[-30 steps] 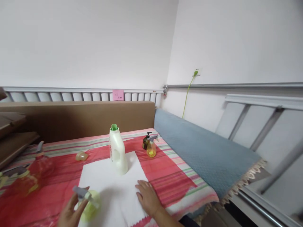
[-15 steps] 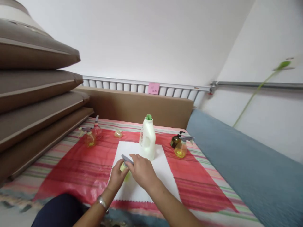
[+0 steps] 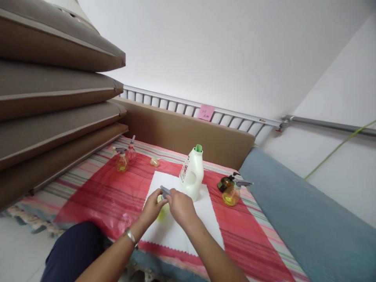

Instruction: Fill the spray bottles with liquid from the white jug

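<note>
A small spray bottle (image 3: 162, 214) with yellow-green liquid stands on the white sheet (image 3: 173, 239), partly covered by my fingers. My left hand (image 3: 152, 206) is closed around the bottle's neck. On the grey spray head (image 3: 165, 190) at its top, the fingers of my right hand (image 3: 182, 206) are closed, and my two thumbs are close together there. Just behind my right hand rises a large pale green jug (image 3: 196, 168) with a side handle and a green spout in its mouth.
Two spray bottles, one yellow (image 3: 122, 162) and one pink (image 3: 131, 154), stand at the back left beside a small clear-yellowish object (image 3: 154, 161). A dark pump bottle (image 3: 225, 183) and a yellow spray bottle (image 3: 231, 196) are at right. Stacked brown cushions (image 3: 64, 117) rise on the left.
The view has tilted and turned, so the scene sits slanted and the bottles appear farther right. Both hands remain on the spray bottle and its head, with only a slight shift of the fingers.
</note>
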A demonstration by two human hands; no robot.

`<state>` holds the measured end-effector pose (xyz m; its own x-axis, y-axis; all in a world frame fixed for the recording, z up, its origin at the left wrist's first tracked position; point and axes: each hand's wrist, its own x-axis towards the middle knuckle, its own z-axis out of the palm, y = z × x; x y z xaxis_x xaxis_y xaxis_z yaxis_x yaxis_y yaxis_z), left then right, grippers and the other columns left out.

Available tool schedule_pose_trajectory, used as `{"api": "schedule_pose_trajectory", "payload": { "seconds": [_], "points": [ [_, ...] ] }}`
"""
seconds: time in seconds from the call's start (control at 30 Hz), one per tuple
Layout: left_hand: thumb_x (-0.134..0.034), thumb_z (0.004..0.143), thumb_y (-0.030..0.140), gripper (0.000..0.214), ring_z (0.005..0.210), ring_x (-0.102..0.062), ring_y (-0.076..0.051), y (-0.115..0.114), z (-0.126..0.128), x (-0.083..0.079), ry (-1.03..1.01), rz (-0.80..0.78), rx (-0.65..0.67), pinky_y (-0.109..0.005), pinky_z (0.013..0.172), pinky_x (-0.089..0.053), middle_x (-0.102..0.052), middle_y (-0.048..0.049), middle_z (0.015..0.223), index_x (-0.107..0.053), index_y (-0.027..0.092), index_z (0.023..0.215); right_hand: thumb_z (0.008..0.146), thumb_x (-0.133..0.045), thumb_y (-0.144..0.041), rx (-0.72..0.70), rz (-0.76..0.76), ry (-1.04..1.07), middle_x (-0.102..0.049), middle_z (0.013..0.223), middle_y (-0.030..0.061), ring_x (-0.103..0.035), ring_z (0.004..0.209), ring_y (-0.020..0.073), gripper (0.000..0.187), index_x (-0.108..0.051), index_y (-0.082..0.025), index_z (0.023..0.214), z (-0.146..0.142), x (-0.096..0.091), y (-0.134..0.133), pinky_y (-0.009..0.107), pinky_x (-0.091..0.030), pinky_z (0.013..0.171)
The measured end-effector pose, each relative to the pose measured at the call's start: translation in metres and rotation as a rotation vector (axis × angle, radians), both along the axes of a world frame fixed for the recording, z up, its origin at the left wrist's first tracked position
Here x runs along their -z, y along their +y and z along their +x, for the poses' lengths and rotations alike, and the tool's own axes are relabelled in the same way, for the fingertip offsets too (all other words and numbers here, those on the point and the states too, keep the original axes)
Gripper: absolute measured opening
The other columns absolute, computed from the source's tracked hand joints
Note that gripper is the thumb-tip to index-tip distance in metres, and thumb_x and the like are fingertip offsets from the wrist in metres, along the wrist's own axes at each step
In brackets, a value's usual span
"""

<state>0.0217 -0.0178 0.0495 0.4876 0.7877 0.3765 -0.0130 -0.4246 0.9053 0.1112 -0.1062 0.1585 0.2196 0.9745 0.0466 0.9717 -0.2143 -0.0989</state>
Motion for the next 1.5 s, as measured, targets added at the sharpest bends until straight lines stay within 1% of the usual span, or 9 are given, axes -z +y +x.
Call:
{"api": "schedule_pose_trajectory", "payload": {
  "seconds": [0.17, 0.37, 0.53, 0.63, 0.73, 0.93, 1.1, 1.3, 1.5],
  "points": [
    [-0.063, 0.069, 0.028, 0.021, 0.092, -0.057, -0.024, -0.001, 0.003, 0.008, -0.018, -0.004, -0.132, -0.040, 0.086, -0.042, -0.063, -0.0048, 0.090, -0.058, 0.019, 0.088, 0.093, -0.032, -0.031, 0.004, 0.002, -0.020, -0.068, 0.088, 0.0075, -0.065, 0.081, 0.0217, 0.028, -0.054, -0.017, 0.100, -0.003, 0.001, 0.001, 0.028, -0.042, 0.063],
    [-0.058, 0.071, 0.023, 0.018, 0.086, -0.060, -0.021, 0.003, 0.003, 0.003, -0.007, 0.026, 0.015, -0.034, 0.081, -0.045, -0.066, -0.0041, 0.087, -0.062, 0.018, 0.088, 0.093, -0.034, -0.031, 0.009, 0.007, -0.038, -0.068, 0.085, 0.0075, -0.066, 0.078, 0.0216, 0.025, -0.054, -0.016, 0.098, -0.006, 0.003, 0.002, 0.028, -0.042, 0.061],
    [-0.058, 0.069, 0.020, 0.026, 0.095, -0.057, -0.025, -0.002, 0.007, 0.007, -0.002, 0.009, -0.158, -0.040, 0.087, -0.041, -0.064, -0.0072, 0.094, -0.059, 0.018, 0.095, 0.093, -0.035, -0.031, 0.003, 0.012, -0.040, -0.068, 0.085, 0.0077, -0.066, 0.078, 0.0220, 0.024, -0.054, -0.017, 0.097, -0.009, 0.003, 0.003, 0.028, -0.042, 0.061],
    [-0.059, 0.071, 0.024, 0.033, 0.103, -0.055, -0.024, -0.003, 0.005, 0.009, -0.007, 0.001, -0.091, -0.037, 0.090, -0.041, -0.064, -0.0074, 0.101, -0.058, 0.019, 0.104, 0.093, -0.035, -0.031, 0.000, 0.007, -0.035, -0.068, 0.083, 0.0070, -0.066, 0.078, 0.0217, 0.024, -0.054, -0.017, 0.097, -0.008, 0.002, 0.003, 0.028, -0.041, 0.061],
    [-0.059, 0.073, 0.027, 0.020, 0.093, -0.059, -0.022, 0.000, 0.002, 0.007, 0.013, -0.008, -0.001, -0.034, 0.086, -0.044, -0.067, -0.0045, 0.090, -0.062, 0.019, 0.091, 0.093, -0.034, -0.032, 0.000, 0.009, -0.031, -0.068, 0.084, 0.0070, -0.065, 0.078, 0.0217, 0.024, -0.054, -0.018, 0.097, -0.005, 0.003, 0.002, 0.028, -0.041, 0.061],
    [-0.064, 0.067, 0.025, 0.025, 0.096, -0.056, -0.027, -0.001, 0.002, 0.004, 0.037, -0.007, -0.184, -0.043, 0.090, -0.040, -0.064, -0.0067, 0.093, -0.059, 0.018, 0.090, 0.093, -0.032, -0.032, -0.001, 0.021, -0.022, -0.068, 0.085, 0.0065, -0.065, 0.078, 0.0218, 0.025, -0.053, -0.018, 0.098, -0.004, 0.005, 0.003, 0.028, -0.041, 0.062],
    [-0.061, 0.072, 0.027, 0.028, 0.102, -0.057, -0.024, 0.002, 0.001, 0.004, -0.007, -0.009, 0.007, -0.037, 0.092, -0.041, -0.066, -0.0062, 0.099, -0.060, 0.019, 0.099, 0.093, -0.034, -0.033, 0.004, 0.029, -0.021, -0.068, 0.085, 0.0059, -0.065, 0.078, 0.0208, 0.024, -0.053, -0.019, 0.097, -0.002, 0.005, 0.003, 0.027, -0.039, 0.061],
    [-0.066, 0.066, 0.025, 0.023, 0.091, -0.059, -0.024, 0.006, 0.002, 0.004, 0.007, -0.010, -0.078, -0.037, 0.086, -0.043, -0.066, -0.0056, 0.090, -0.060, 0.018, 0.087, 0.093, -0.034, -0.032, -0.001, 0.019, -0.013, -0.068, 0.086, 0.0058, -0.064, 0.078, 0.0206, 0.024, -0.053, -0.019, 0.095, 0.001, 0.003, 0.005, 0.027, -0.038, 0.061],
    [-0.061, 0.073, 0.026, 0.023, 0.097, -0.058, -0.022, 0.006, -0.001, 0.001, -0.043, -0.063, 0.085, -0.034, 0.089, -0.042, -0.066, -0.0039, 0.098, -0.059, 0.018, 0.094, 0.091, -0.036, -0.034, -0.003, 0.000, -0.015, -0.068, 0.085, 0.0060, -0.064, 0.079, 0.0220, 0.024, -0.055, -0.020, 0.096, 0.007, -0.001, 0.008, 0.028, -0.037, 0.060]
  ]
}}
